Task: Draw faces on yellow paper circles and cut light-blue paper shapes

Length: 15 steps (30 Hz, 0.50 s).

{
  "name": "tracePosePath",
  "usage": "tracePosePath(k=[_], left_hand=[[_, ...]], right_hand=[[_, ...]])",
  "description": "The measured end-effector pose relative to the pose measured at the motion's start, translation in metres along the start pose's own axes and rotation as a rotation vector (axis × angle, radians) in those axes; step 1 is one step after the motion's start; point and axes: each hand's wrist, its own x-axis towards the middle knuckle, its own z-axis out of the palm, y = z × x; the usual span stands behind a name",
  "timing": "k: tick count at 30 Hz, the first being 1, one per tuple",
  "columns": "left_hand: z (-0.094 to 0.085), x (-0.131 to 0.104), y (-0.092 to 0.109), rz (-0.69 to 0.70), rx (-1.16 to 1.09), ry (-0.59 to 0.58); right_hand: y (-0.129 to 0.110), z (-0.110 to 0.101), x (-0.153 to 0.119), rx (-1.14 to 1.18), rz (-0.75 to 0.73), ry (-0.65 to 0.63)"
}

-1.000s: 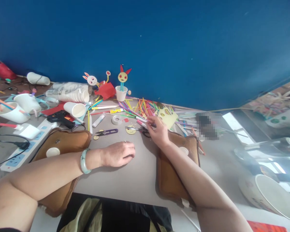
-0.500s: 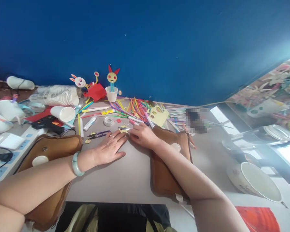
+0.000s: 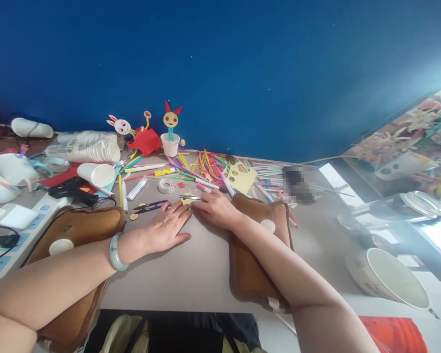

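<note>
My right hand [image 3: 218,210] is closed around slim silver tweezers [image 3: 189,197], whose tips point left over a small yellow paper piece [image 3: 188,201]. Flat on the table lies my left hand [image 3: 167,224], fingers stretched out, with its fingertips at the near edge of that paper. The fingers partly cover the paper. Just left of those fingers are dark-handled thread snips [image 3: 150,206] and a small yellow disc [image 3: 134,216]. A roll of clear tape [image 3: 165,185] rests beyond the hands.
Brown padded cushions lie under both forearms, one left [image 3: 73,274] and one right [image 3: 257,264]. Coloured pipe cleaners [image 3: 209,166] and a punched yellow sheet [image 3: 241,177] spread along the wall. A paper cup with a rabbit-eared figure [image 3: 170,145] stands behind. A power strip [image 3: 40,220] is at left, a white bowl [image 3: 397,279] at right.
My right hand and the tweezers have shifted slightly over the yellow paper. My left hand stays flat in nearly the same place.
</note>
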Motion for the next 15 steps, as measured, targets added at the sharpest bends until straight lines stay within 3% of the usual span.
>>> tracePosePath(k=[15], left_hand=[[0.0023, 0.0055, 0.0018, -0.003, -0.005, 0.016]], right_hand=[[0.0021, -0.0012, 0.0013, 0.043, -0.002, 0.071]])
